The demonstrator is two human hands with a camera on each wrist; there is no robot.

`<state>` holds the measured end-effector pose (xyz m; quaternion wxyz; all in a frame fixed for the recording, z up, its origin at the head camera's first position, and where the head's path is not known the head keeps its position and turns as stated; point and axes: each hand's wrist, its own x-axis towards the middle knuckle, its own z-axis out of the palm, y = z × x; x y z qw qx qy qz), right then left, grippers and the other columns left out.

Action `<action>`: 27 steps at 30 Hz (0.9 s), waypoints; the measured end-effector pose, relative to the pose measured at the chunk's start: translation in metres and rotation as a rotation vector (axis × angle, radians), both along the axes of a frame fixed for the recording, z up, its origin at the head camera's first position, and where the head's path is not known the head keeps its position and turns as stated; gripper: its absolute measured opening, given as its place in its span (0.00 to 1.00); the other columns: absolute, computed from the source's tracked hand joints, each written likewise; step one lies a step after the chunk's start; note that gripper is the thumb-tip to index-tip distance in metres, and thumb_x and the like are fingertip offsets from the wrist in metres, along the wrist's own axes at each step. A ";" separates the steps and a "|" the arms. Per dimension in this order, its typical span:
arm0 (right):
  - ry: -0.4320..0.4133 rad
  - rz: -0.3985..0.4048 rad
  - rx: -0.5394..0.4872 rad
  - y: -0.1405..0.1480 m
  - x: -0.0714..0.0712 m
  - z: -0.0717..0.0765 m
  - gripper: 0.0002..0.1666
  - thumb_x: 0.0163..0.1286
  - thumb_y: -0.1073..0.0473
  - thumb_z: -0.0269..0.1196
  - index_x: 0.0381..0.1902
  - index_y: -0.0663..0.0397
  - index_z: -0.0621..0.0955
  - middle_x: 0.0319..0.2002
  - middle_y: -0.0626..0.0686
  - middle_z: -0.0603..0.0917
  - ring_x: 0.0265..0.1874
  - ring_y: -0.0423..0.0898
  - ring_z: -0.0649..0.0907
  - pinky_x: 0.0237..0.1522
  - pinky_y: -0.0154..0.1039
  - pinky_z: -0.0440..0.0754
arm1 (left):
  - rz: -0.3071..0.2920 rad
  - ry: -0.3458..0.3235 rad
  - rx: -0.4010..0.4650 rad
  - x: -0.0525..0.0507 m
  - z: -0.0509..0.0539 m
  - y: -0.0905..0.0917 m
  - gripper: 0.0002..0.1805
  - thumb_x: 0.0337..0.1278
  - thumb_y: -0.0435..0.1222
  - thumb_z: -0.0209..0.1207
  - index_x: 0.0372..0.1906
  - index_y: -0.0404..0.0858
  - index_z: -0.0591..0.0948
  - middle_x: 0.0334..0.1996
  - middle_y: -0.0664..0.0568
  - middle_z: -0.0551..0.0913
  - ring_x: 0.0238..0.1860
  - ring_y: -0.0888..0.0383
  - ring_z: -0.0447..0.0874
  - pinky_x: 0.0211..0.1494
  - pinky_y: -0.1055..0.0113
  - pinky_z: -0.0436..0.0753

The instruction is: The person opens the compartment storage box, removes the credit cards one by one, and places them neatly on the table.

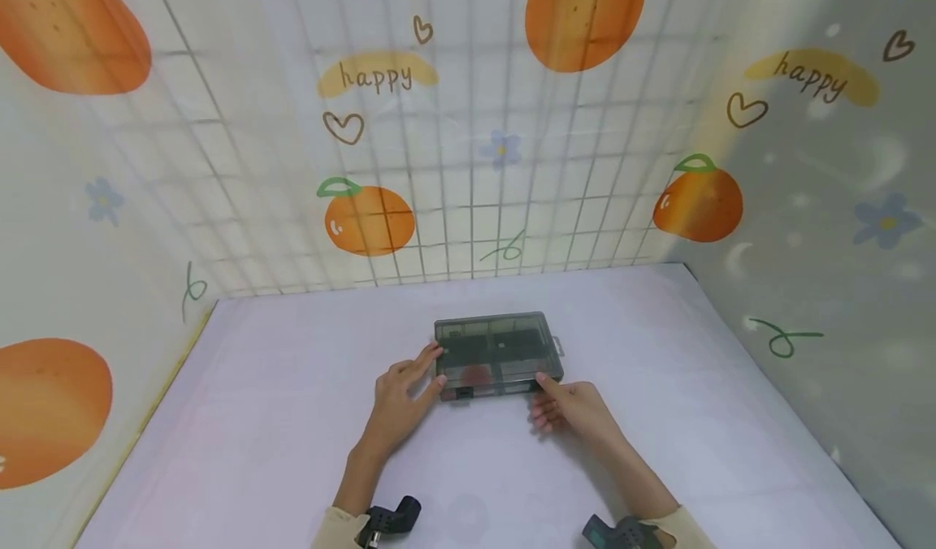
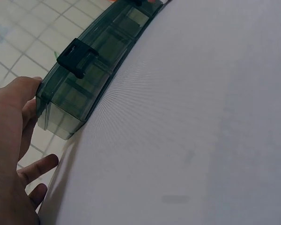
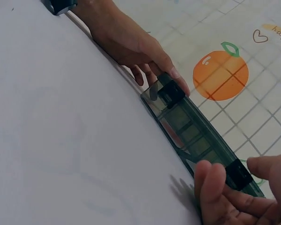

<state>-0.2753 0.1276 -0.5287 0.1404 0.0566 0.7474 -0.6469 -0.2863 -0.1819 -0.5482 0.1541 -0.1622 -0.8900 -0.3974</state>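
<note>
A translucent smoky-green plastic compartment box (image 1: pixel 504 346) lies on the white table with its lid down. Reddish and dark contents show dimly through it. On its front side are two black latches, the left latch (image 2: pixel 77 58) and the right latch (image 3: pixel 239 174). My left hand (image 1: pixel 395 399) holds the box's left end, thumb near the front corner and fingers along the side. At the front right corner, my right hand (image 1: pixel 585 411) has its thumb on the lid edge by the right latch. Its index finger is below that edge, with other fingers curled in front.
The white table (image 1: pixel 256 419) extends around the box. Behind it stands a grid panel covered by a cloth (image 1: pixel 453 127) printed with oranges and hearts; similar cloth hangs at both sides. A small hanging tab (image 1: pixel 559 346) sticks out from the box's right side.
</note>
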 end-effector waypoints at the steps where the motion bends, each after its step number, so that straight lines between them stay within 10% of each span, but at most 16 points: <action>1: -0.005 -0.005 -0.012 -0.001 0.000 -0.001 0.33 0.74 0.40 0.59 0.35 0.69 0.86 0.28 0.60 0.88 0.24 0.49 0.87 0.29 0.40 0.85 | 0.001 -0.003 -0.009 -0.001 0.001 -0.001 0.29 0.70 0.53 0.57 0.72 0.50 0.73 0.73 0.62 0.68 0.61 0.47 0.72 0.63 0.39 0.59; 27: -0.051 -0.004 -0.367 -0.003 0.000 -0.001 0.19 0.75 0.67 0.54 0.51 0.85 0.74 0.38 0.65 0.86 0.38 0.53 0.88 0.45 0.41 0.85 | 0.024 -0.047 -0.015 0.001 0.002 -0.001 0.30 0.69 0.56 0.57 0.72 0.53 0.73 0.72 0.62 0.68 0.62 0.43 0.72 0.65 0.39 0.59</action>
